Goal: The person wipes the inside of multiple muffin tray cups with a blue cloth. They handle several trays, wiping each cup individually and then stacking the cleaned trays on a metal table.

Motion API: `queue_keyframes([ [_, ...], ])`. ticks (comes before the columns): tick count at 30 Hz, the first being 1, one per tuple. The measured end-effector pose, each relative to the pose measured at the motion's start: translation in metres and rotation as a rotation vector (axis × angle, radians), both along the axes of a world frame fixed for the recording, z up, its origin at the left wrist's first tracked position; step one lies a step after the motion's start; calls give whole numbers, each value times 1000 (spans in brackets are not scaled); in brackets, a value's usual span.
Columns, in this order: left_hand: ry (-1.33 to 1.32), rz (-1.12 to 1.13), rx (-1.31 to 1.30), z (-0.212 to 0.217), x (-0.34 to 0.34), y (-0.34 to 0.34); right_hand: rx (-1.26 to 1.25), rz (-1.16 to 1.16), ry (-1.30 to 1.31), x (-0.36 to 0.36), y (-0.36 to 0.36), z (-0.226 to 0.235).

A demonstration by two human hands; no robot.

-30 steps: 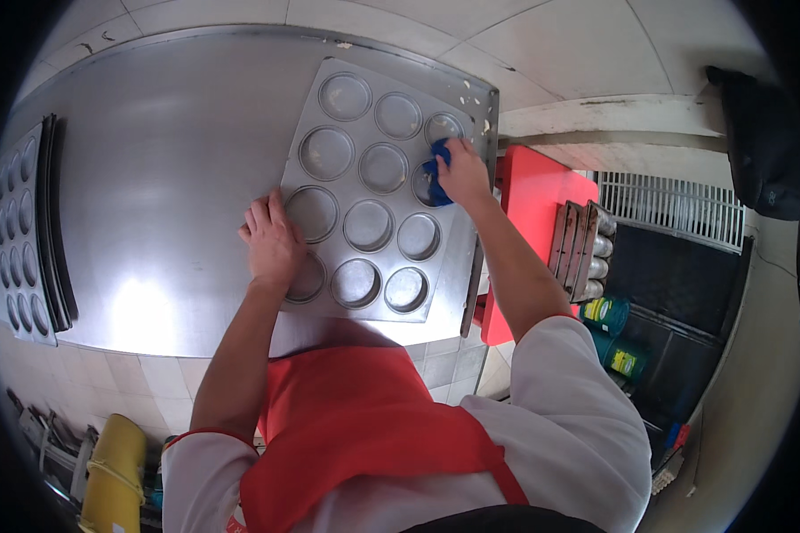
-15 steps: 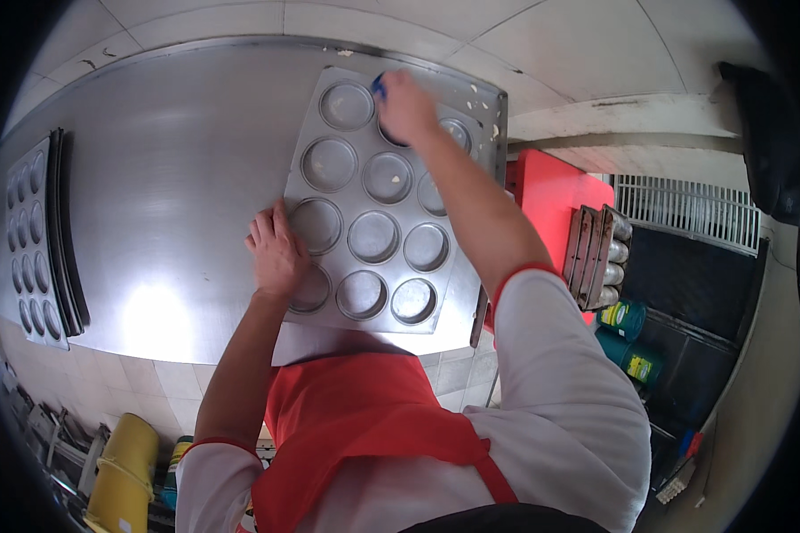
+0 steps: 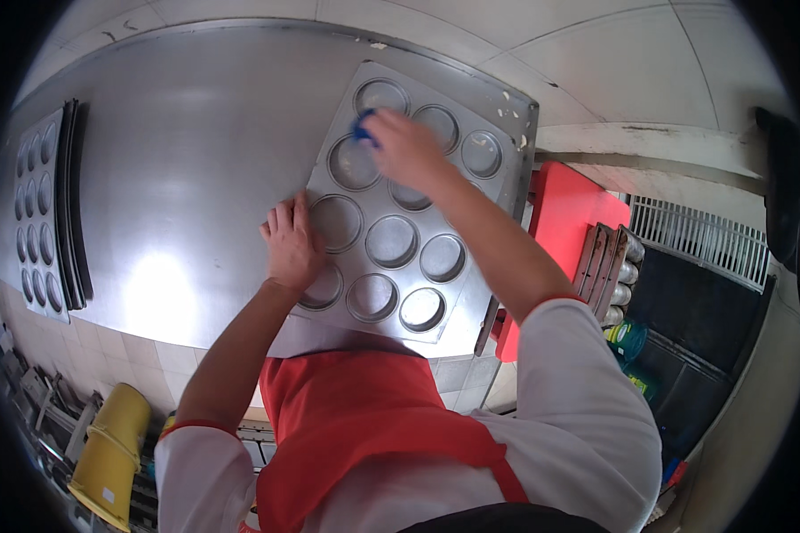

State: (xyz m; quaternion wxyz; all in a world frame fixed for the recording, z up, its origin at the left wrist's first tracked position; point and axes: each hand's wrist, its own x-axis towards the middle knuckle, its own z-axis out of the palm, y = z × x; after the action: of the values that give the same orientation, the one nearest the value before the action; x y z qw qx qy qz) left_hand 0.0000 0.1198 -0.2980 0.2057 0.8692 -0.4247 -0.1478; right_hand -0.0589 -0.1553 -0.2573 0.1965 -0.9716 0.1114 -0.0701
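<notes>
A grey metal baking pan (image 3: 356, 261) with rows of round shallow cups lies on the steel table, turned slightly. My right hand (image 3: 409, 151) is over the pan's far left part, closed on a small blue thing (image 3: 362, 129). Motion blurs that thing, and its kind cannot be made out. It is at the edge of a second-row cup (image 3: 354, 163), which has pale specks in it. Along the pan's left edge rests my left hand (image 3: 293, 244), fingers stretched out and partly spread, pressing near the rim.
More cup pans (image 3: 40, 213) stand on edge at the table's left end. Pale crumbs (image 3: 504, 113) are strewn by the far right corner. Beyond the right edge are a red board (image 3: 573, 200) and stacked pans (image 3: 609, 266). A yellow bin (image 3: 111, 453) is at the lower left.
My right hand has swept left and toward me, from the far row's middle cup to the left column. My left hand stays at the pan's left edge. The whole view has shifted and turned slightly.
</notes>
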Motion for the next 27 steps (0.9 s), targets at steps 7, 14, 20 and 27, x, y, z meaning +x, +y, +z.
queue_keyframes([
  [7, -19, 26, -3, 1, 1, -6, -42, -257, -11, 80, -48, -1],
  [14, -8, 42, -17, -5, -3, -4, 26, -91, 226, 80, -10, 5],
  [20, -44, 91, 29, 3, -12, -11, -47, -504, 144, -35, -101, 3],
  [27, -100, 51, 10, -6, -5, -13, -17, -520, 211, -126, -31, 8],
])
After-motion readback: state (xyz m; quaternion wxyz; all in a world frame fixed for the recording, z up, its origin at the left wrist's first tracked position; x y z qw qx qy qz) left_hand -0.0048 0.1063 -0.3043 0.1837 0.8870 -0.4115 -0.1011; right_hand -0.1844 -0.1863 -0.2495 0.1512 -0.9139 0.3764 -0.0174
